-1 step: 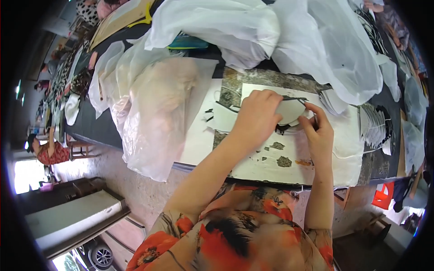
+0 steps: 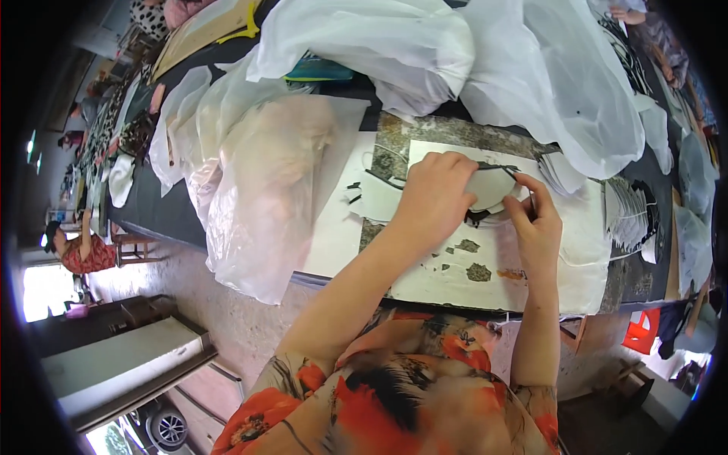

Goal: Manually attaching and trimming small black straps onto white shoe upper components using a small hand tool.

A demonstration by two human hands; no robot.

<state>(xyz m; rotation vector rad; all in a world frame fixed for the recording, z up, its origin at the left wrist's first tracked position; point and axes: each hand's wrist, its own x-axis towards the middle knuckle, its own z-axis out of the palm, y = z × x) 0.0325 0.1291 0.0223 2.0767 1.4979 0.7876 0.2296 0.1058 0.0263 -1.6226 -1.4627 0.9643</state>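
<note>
A pale grey curved cut-out piece (image 2: 491, 186) with a black strip along its far edge lies on a worn white board (image 2: 425, 280). My left hand (image 2: 440, 193) is over its left side, fingers bent and closed on it. At its right edge, the thumb and index finger of my right hand (image 2: 538, 224) close on the rim. Another pale piece (image 2: 375, 199) with black edging sticks out left of my left hand. Some black material shows under the near edge of the held piece. My left palm hides part of it.
Fanned white pieces (image 2: 563, 173) lie beyond my right hand, and a tied stack of pale pieces (image 2: 628, 211) is at the right. Large translucent plastic bags (image 2: 265, 189) cover the left and far table. Brown flakes (image 2: 478, 271) dot the board. Other people are farther off.
</note>
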